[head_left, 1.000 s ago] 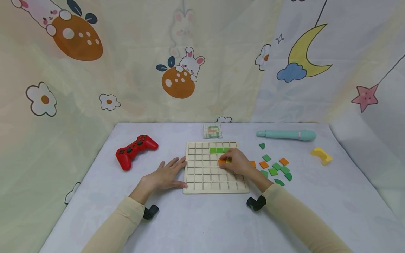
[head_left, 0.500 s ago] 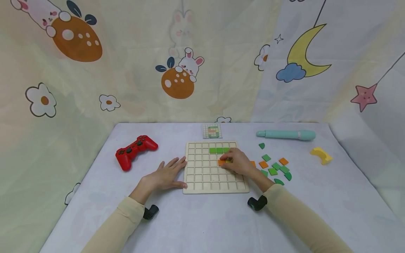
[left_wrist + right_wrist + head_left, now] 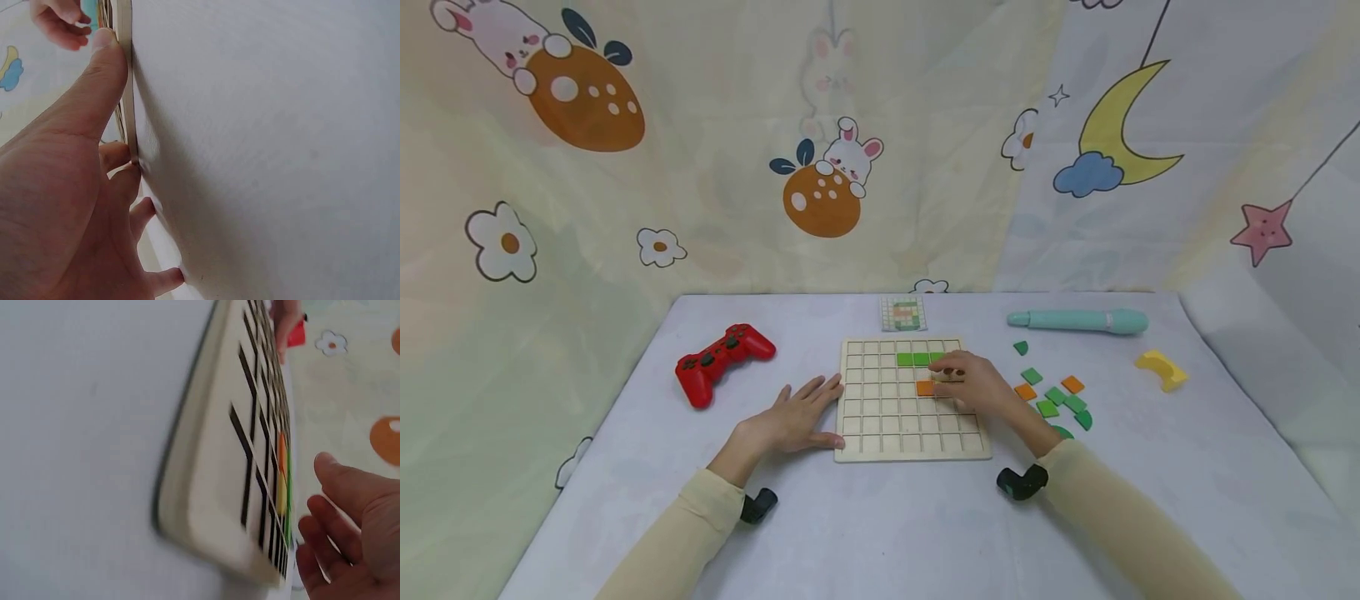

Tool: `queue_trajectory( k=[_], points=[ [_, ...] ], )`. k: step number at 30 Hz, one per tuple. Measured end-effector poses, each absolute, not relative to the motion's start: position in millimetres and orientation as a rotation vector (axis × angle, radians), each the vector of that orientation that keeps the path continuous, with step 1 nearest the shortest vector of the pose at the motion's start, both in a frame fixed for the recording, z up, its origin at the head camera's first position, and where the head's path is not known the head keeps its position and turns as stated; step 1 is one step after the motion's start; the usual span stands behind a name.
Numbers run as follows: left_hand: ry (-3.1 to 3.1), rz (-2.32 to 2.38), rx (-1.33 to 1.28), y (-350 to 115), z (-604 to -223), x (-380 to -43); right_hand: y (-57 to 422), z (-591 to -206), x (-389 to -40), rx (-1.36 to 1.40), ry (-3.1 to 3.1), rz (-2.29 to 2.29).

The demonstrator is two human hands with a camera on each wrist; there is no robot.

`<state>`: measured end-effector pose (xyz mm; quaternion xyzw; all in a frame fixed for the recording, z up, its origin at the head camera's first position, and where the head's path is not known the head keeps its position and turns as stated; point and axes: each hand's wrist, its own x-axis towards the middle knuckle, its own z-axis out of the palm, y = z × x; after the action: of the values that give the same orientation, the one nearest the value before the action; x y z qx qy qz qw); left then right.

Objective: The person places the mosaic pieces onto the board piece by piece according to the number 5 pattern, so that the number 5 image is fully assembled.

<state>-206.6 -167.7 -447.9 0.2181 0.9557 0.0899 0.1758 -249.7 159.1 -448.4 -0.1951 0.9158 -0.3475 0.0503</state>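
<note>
The light wooden grid board [image 3: 880,425] lies mid-table. On its left edge rests my left hand [image 3: 793,417], fingers spread. In the left wrist view the thumb [image 3: 109,75] presses against the board's rim. My right hand [image 3: 977,385] hovers over the board's right side, thumb apart from loosely bent fingers, holding nothing. Just left of its fingertips an orange square tile [image 3: 925,388] sits in a cell. A yellow tile [image 3: 282,494] beside it shows in the right wrist view, hidden under the hand from above. Green square tiles [image 3: 914,359] form a row farther back.
Loose green tiles [image 3: 1056,396] and orange tiles [image 3: 1072,384] are scattered right of the board. Behind it lies a small pattern card [image 3: 903,314]. A red game controller [image 3: 722,362] is at left; a teal microphone-shaped object [image 3: 1078,322] and a yellow arch block [image 3: 1162,369] are at right.
My right hand has drawn off the tiles by the orange one and shifted right, its fingers spreading apart. The left hand stays on the board's edge. The head view has tilted slightly.
</note>
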Motion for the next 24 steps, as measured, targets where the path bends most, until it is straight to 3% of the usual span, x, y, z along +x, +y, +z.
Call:
queue_trajectory(
  k=[7, 12, 24],
  points=[
    [2.705, 0.246, 0.595, -168.8, -445.7, -206.6, 213.3, -442.0, -247.5, -0.398, 2.695, -1.177],
    [2.704, 0.254, 0.599, -169.6, -446.2, -207.7, 241.8, -439.7, -243.9, -0.401, 2.747, -1.070],
    [2.703, 0.267, 0.601, -167.9, -450.8, -207.8, 253.0, -455.2, -240.8, -0.454, 2.809, -0.943]
  ],
)
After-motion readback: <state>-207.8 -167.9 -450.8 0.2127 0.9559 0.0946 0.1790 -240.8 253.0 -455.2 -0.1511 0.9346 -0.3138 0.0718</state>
